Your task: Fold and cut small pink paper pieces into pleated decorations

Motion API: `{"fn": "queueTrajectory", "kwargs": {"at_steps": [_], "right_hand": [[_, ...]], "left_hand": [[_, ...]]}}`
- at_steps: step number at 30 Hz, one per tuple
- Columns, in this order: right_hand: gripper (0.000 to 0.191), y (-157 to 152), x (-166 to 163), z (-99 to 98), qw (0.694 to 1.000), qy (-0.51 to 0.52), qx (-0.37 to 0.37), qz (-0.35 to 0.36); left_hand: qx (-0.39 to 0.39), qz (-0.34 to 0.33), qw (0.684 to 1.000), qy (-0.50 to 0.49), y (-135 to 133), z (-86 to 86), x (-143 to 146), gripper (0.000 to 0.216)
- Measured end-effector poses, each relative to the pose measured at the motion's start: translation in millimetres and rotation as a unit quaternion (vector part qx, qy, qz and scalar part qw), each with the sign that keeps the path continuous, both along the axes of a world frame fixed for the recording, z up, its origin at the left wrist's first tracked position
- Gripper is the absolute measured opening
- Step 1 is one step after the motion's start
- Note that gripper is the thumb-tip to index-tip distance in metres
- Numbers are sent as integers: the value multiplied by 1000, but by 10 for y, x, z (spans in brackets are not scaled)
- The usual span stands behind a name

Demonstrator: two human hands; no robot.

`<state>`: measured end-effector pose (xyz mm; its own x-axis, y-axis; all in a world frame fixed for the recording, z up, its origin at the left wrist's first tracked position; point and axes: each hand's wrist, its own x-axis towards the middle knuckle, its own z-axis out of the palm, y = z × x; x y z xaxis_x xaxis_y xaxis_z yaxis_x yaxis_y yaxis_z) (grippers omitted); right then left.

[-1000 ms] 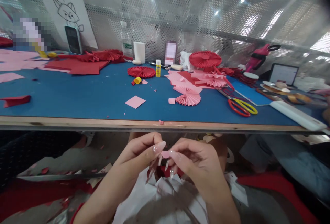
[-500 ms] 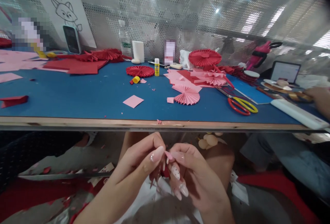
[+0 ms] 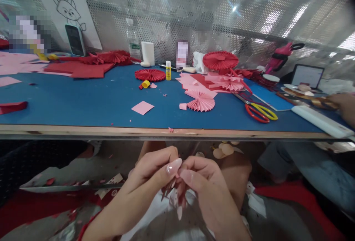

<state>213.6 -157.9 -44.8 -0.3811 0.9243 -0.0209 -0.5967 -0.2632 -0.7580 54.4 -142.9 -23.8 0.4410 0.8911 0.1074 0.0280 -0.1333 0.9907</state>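
Below the table's front edge, my left hand (image 3: 156, 170) and my right hand (image 3: 203, 178) meet over my lap, both closed in a pinch. Between the thumbs a sliver of a small pink paper piece (image 3: 178, 174) shows; the fingers hide the rest of it. On the table above lie a pink paper square (image 3: 142, 107), a smaller pink scrap (image 3: 183, 106) and a pleated pink paper fan (image 3: 202, 101). A glue stick (image 3: 168, 71) stands uncapped farther back, its yellow cap (image 3: 145, 84) lying beside a pleated red rosette (image 3: 150, 74).
Scissors (image 3: 259, 112) with red and yellow handles lie at the right, near a long white object (image 3: 321, 121). Another person's hand (image 3: 346, 106) is at the far right. Red paper sheets (image 3: 87, 71) lie back left. The table's wooden edge (image 3: 133, 131) runs above my hands.
My hands have drawn closer together, and my thumbs now cover more of the pink paper. The right fingers have curled further under. The view has shifted slightly.
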Motion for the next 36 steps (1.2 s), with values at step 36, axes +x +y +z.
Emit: {"fn": "queueTrajectory", "kwargs": {"at_steps": [36], "right_hand": [[9, -48, 247, 233, 819, -438, 356, -102]], "left_hand": [[-135, -50, 990, 10, 43, 118, -29, 34]]}}
